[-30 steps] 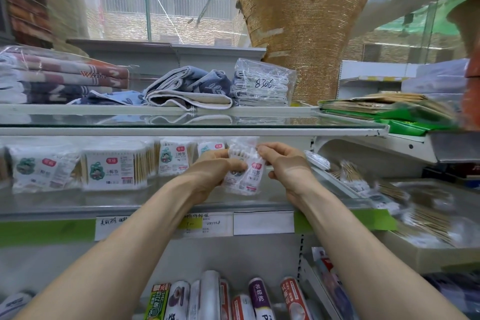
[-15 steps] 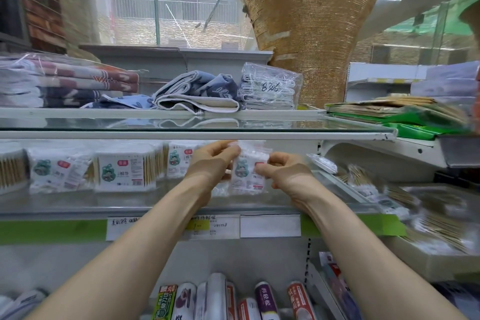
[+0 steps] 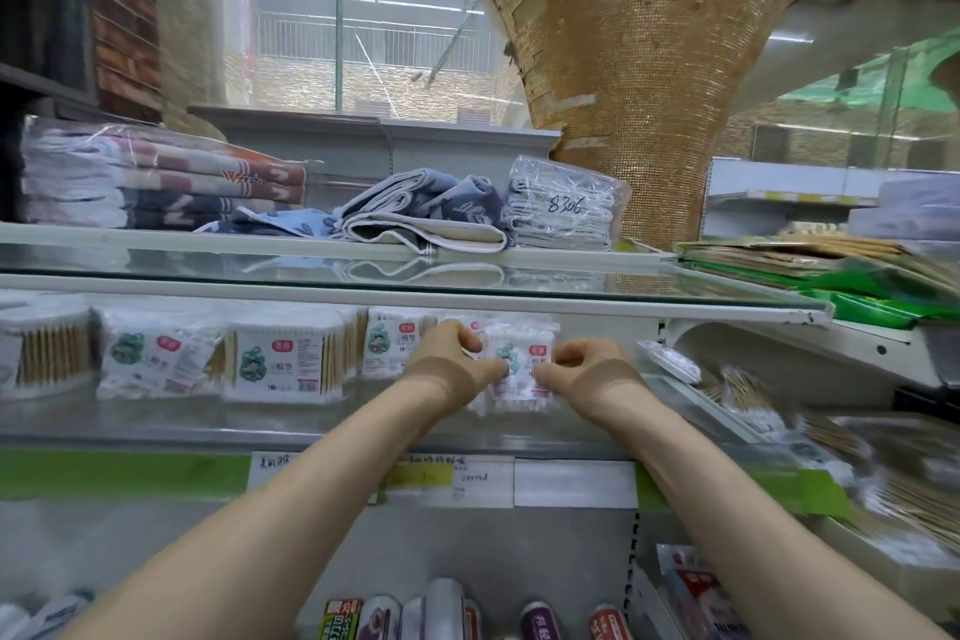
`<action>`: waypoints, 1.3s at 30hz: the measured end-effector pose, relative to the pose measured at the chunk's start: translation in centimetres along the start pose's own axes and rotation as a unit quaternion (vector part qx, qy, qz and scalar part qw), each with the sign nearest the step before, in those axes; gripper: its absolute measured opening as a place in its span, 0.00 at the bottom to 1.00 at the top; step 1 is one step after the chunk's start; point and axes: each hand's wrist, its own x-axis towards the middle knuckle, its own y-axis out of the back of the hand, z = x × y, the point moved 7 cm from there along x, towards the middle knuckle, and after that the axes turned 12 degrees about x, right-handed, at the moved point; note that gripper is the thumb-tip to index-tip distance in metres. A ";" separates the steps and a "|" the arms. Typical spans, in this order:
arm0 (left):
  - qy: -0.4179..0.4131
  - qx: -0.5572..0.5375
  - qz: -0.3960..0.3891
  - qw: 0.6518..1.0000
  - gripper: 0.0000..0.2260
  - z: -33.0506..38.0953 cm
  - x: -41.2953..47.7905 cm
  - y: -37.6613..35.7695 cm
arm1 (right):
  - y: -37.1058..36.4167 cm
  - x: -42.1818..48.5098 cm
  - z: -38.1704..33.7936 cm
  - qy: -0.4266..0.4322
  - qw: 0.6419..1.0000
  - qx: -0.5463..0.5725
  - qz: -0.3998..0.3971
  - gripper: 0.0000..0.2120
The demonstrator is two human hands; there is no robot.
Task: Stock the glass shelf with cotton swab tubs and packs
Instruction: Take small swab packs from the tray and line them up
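A clear plastic pack of cotton swabs with a red and teal label stands upright on the glass shelf. My left hand pinches its left edge and my right hand pinches its right edge. To the left, a row of cotton swab packs and square tubs lines the same shelf, with another pack right behind my left hand. The bottom of the held pack rests at shelf level.
An upper glass shelf hangs close above my hands, carrying folded towels and a bagged bundle. Skewer and toothpick packs lie to the right. Price labels line the shelf front; rolls stand below.
Both hands have carried the pack deeper and lower onto the glass shelf, and it now stands upright beside the row. My view has tilted up slightly.
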 end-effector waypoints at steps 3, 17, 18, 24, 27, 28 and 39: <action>-0.029 0.089 0.015 0.995 0.11 -0.1 0.4 1.3 | -1.3 1.1 -0.3 0.011 1.000 -0.009 0.000 0.10; -0.154 0.509 0.045 0.846 0.05 0.7 1.3 1.8 | -5.2 5.0 -0.9 0.026 1.000 -0.005 -0.009 0.10; -0.154 0.505 0.038 0.848 0.05 0.4 1.5 1.7 | -5.2 5.1 -0.9 0.026 1.000 -0.007 -0.009 0.11; -0.156 0.522 0.026 0.838 0.05 0.0 1.7 1.4 | -5.9 5.1 -1.0 0.017 0.998 -0.037 -0.053 0.07; -0.159 0.525 0.031 0.836 0.03 0.0 1.7 1.3 | -6.2 4.9 -1.5 0.015 0.996 -0.063 -0.068 0.05; -0.158 0.527 0.030 0.835 0.03 0.0 1.6 1.2 | -6.3 5.0 -1.6 0.018 0.995 -0.074 -0.066 0.05; -0.156 0.528 0.026 0.834 0.05 0.5 1.3 1.4 | -5.0 3.5 -2.5 0.016 0.987 -0.159 -0.011 0.08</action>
